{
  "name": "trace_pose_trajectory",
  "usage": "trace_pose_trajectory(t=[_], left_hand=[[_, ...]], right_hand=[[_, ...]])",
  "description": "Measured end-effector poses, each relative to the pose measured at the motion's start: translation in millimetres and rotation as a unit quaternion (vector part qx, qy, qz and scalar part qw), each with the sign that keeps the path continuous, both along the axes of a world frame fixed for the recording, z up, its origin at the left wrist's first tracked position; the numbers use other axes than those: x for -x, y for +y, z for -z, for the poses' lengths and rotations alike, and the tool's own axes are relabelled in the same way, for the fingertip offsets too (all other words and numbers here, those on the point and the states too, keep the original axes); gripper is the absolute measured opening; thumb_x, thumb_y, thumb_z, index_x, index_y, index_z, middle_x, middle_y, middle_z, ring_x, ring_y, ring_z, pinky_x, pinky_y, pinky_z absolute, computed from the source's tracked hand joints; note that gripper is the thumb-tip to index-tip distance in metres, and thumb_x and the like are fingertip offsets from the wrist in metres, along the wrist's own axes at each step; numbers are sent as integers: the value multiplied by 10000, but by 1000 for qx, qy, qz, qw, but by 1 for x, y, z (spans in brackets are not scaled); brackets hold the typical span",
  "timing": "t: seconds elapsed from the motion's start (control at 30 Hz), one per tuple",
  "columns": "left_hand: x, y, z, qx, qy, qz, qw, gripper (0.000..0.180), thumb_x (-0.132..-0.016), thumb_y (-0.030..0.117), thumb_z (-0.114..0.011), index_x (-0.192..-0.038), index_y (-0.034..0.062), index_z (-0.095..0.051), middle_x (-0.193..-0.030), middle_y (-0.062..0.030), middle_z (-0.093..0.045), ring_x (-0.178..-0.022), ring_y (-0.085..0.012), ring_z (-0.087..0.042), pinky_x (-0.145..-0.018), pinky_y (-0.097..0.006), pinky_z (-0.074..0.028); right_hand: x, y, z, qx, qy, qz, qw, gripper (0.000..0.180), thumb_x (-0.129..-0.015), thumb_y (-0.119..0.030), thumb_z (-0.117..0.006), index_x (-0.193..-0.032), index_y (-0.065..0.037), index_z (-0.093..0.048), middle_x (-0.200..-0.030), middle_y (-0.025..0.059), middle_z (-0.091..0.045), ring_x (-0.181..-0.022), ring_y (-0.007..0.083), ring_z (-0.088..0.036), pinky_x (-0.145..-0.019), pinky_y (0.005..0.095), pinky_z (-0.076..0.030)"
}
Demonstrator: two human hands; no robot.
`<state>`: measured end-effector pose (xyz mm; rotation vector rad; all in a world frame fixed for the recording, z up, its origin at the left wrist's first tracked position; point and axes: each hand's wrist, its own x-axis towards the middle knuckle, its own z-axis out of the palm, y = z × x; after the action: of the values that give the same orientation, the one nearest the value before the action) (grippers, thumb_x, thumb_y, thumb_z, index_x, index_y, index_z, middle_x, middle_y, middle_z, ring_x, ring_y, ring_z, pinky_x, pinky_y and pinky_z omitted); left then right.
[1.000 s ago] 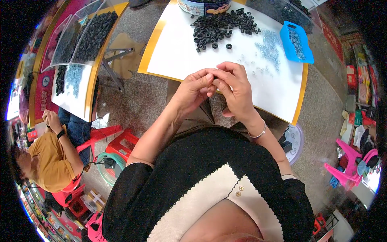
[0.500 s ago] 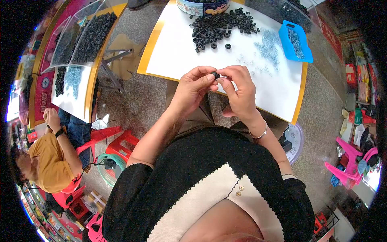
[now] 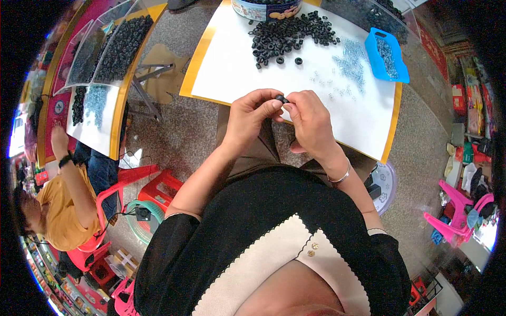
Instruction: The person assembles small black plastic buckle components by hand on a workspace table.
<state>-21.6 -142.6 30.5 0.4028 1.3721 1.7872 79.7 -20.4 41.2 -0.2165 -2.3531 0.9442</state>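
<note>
Both hands meet just off the near edge of the white-topped table [image 3: 226,63]. My left hand [image 3: 247,117] pinches a small black ring-shaped part [image 3: 280,98] between thumb and forefinger. From the other side, my right hand [image 3: 312,120] is closed with thumb and forefinger at the same part; whatever tiny piece it may hold is hidden by the fingertips. Beyond the hands lies a heap of black ring-shaped parts [image 3: 284,37], with a few strays at its near side. To its right, small clear bluish pieces [image 3: 350,63] are scattered over the white surface.
A blue plastic scoop tray [image 3: 375,60] with clear pieces stands at the table's right side. A round tin [image 3: 266,10] sits at the far edge. On the left, a person in an orange shirt [image 3: 66,205] sits by another table with a clear bin [image 3: 113,52]. Red stools [image 3: 161,188] stand nearby.
My fingers have shifted slightly around the black part, and the right fingers have closed in more. On the left, the other person's arm has reached further toward their table.
</note>
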Motion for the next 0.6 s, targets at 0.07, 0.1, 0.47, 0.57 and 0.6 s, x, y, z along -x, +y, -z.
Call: trace_pose_trajectory(t=[0.07, 0.1, 0.47, 0.57, 0.6], left_hand=[[-2, 0, 1, 11, 38, -6, 999, 201, -877, 51, -612, -1057, -40, -615, -872, -63, -635, -727, -99, -602, -658, -235, -548], [-4, 0, 4, 1, 84, -12, 996, 195, -886, 53, -602, -1057, -40, -616, -871, -58, -630, -717, -93, -595, -644, -228, -547], [-8, 5, 9, -12, 101, -28, 994, 210, -913, 78, -572, -1090, -30, -604, -855, -37, -613, -721, -82, -577, -637, -222, -526], [2, 5, 10, -12, 17, 21, 1000, 203, -918, 108, -572, -1069, -24, -608, -831, -24, -608, -716, -80, -568, -645, -230, -521], [5, 4, 8, -20, -4, 30, 999, 198, -919, 118, -573, -1057, -18, -612, -825, -19, -608, -714, -77, -567, -641, -229, -516]], right_hand=[[0, -1, -1, -51, -19, -7, 998, 81, -843, -82, -555, -867, -16, -515, -778, 139, -530, -728, 324, -532, -627, 418, -443], [0, -1, -2, -51, -19, -7, 998, 81, -843, -82, -555, -867, -16, -515, -778, 139, -530, -728, 324, -532, -627, 418, -443], [-1, -10, -3, 107, -85, 17, 990, 105, -895, -114, -511, -883, -11, -502, -796, 158, -557, -743, 331, -554, -625, 425, -445], [-1, -3, 0, 50, -53, 8, 997, 100, -880, -117, -541, -890, -20, -519, -797, 145, -558, -740, 314, -555, -636, 412, -446], [-1, -2, -1, 51, -54, 8, 997, 100, -880, -117, -541, -890, -20, -519, -797, 145, -558, -740, 314, -555, -636, 412, -446]])
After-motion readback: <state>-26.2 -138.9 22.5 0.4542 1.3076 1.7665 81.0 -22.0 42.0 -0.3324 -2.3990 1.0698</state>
